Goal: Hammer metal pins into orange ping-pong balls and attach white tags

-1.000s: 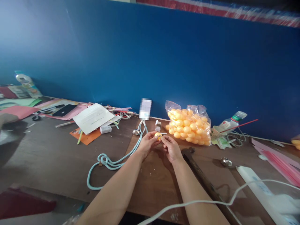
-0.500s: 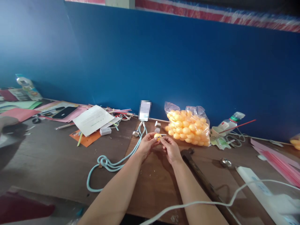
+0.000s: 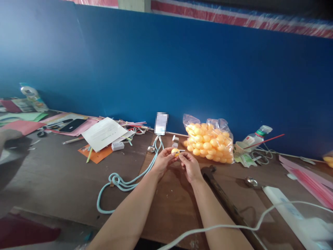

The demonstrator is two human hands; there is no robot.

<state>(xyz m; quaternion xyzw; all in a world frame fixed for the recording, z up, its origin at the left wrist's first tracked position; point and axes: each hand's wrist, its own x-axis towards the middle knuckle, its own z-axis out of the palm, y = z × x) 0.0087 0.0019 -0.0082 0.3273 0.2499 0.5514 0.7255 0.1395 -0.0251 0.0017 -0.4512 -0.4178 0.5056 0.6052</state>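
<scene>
Right there over the brown table (image 3: 166,211), the left hand (image 3: 164,160) grips a small orange ball (image 3: 175,152) between thumb and fingers. The right hand's (image 3: 189,166) fingertips bunch at the ball's right side, by a small dark spot; I can't tell whether they pinch anything. Just behind to the right slumps a clear plastic bag (image 3: 209,143) full of orange balls. A hammer (image 3: 221,194) lies partly hidden beneath the right forearm, and a white cable (image 3: 213,227) crosses in front of that arm. A light-blue cord (image 3: 104,210) loops beside the left forearm. Farther right sit a power strip (image 3: 281,203) and a tilted bottle (image 3: 256,138).
</scene>
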